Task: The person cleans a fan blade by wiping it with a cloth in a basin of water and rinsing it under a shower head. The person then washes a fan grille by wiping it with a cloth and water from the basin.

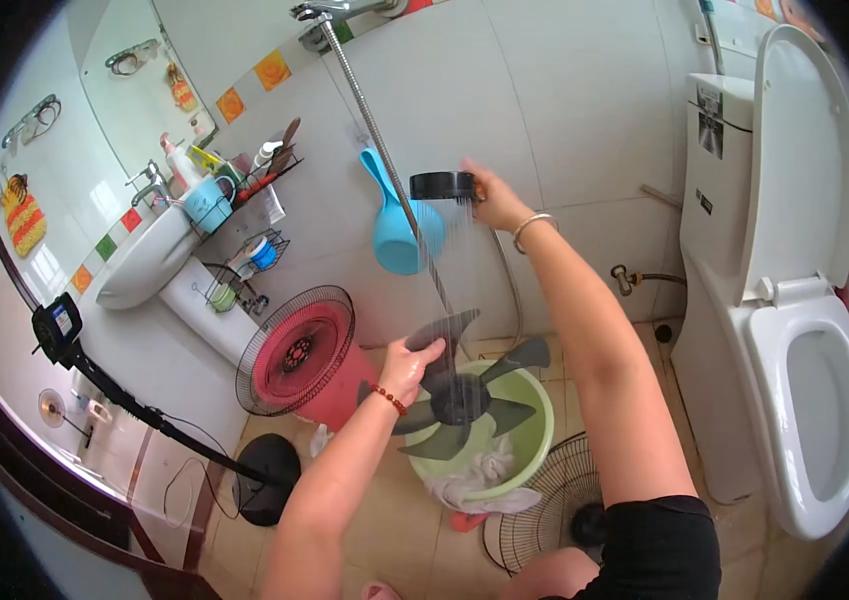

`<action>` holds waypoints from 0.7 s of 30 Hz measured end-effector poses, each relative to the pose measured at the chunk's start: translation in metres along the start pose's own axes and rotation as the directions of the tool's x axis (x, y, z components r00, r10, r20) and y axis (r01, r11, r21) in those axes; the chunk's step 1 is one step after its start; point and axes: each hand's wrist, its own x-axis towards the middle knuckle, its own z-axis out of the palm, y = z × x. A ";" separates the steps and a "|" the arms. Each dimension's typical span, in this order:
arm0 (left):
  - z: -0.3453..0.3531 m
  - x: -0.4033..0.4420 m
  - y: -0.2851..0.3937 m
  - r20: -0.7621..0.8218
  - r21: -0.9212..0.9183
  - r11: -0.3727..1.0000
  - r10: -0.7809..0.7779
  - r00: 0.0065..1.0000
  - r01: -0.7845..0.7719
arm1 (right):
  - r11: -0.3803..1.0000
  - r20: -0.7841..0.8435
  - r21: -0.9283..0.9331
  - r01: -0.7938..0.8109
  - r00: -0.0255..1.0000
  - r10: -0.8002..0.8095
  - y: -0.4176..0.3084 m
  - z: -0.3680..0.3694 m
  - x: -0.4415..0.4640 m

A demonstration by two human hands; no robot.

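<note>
My right hand (499, 200) is closed on the handle of a black shower head (442, 186), held up near the tiled wall. Water streams down from it onto dark grey fan blades (459, 398). One blade is pinched between the thumb and fingers of my left hand (414, 366), which wears a red bead bracelet at the wrist. The blades are over a light green basin (534, 440), with a wet whitish cloth (479, 472) partly in it and hanging over its front rim.
A round fan grille (544, 500) lies on the floor right of the basin. Another grille (294, 350) rests on a pink bucket (344, 390). The fan's stand (269, 480) is at left, the toilet (794, 400) at right, the sink (149, 260) upper left.
</note>
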 end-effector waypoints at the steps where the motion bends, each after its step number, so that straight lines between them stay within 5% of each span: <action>1: -0.002 0.002 -0.004 0.003 -0.023 1.000 0.001 1.000 -0.001 | 0.999 0.050 -0.029 0.039 0.998 -0.037 -0.004 0.004 -0.003; 3: -0.008 0.006 -0.013 0.013 -0.046 0.999 0.017 1.000 -0.016 | 0.975 0.017 -0.179 0.129 0.992 -0.128 -0.009 0.018 -0.016; 6: -0.013 0.009 -0.019 -0.053 -0.109 0.994 -0.007 0.999 0.001 | 0.962 -0.079 -0.164 0.217 0.970 -0.232 -0.008 0.016 -0.026; 21: -0.003 0.010 -0.022 -0.013 -0.301 0.949 -0.102 0.995 0.094 | 0.940 0.145 -0.155 0.303 0.948 -0.282 -0.039 -0.003 -0.020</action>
